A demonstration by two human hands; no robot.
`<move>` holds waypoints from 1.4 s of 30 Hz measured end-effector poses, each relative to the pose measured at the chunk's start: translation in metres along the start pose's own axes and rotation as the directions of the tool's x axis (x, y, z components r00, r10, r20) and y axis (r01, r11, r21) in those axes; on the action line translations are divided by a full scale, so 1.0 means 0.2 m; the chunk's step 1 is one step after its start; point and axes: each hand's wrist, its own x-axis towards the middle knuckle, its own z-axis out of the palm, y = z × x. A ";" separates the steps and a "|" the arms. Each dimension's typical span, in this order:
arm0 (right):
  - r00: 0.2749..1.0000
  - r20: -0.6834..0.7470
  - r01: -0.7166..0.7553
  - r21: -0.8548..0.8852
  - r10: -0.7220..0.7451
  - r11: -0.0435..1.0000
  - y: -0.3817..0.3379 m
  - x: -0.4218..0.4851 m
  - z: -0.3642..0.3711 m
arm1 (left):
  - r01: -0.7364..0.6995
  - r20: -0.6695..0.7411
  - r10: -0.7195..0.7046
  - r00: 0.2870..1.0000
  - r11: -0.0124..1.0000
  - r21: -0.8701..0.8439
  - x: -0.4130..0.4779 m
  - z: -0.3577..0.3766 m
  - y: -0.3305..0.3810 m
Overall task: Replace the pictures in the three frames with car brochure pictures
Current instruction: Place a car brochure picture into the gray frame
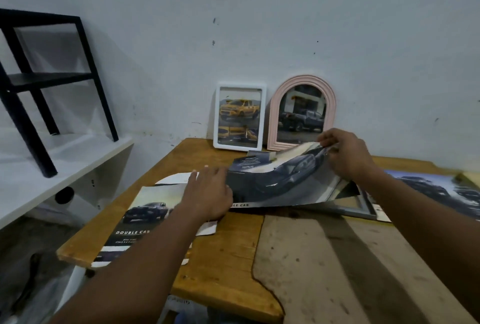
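- Counter (226, 258): wooden top against the wall; it carries everything below.
- Brochure sheet (280, 183): dark car print with its long axis running left to right. The right end is raised off the counter and the left end is down.
- Loose page (140, 222): reads "DOUBLE CAB" and lies flat at the near left, partly under the left forearm.
- Second page (426, 188): lies flat at the far right.
- Grey frame (348, 212): lies flat beneath the sheet's raised right end, nearer the right hand. It looks unfilled, so it is judged to be the last of the three.
- Pink arched frame (304, 79): stands upright against the wall and already shows a dark pickup.
- White frame (262, 115): upright just left of the pink one, showing a yellow pickup.
- Right hand (348, 154): grip pinching the sheet's far right corner.
- Left hand (207, 193): palm down with fingers straight, resting at the sheet's left edge and grasping nothing.
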 end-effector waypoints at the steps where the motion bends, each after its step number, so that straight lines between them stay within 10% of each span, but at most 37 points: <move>1: 1.000 0.001 -0.019 -0.012 0.019 1.000 0.05 0.01 -0.04 | -0.023 -0.003 0.023 1.000 0.995 -0.094 0.02 0.01 0.05; 8: 0.996 0.012 -0.083 -0.091 0.084 0.992 0.37 0.05 -0.07 | -0.115 0.167 0.151 0.974 0.971 -0.209 0.19 0.10 0.29; 19: 0.975 0.200 -0.008 -0.416 0.100 0.909 0.47 0.08 0.06 | -0.070 0.001 0.071 0.997 0.987 -0.147 0.25 0.17 0.25; 42: 0.980 0.197 0.054 -0.403 0.029 0.914 0.49 -0.08 0.10 | -0.076 -0.012 0.075 0.997 0.977 -0.198 0.21 0.31 0.19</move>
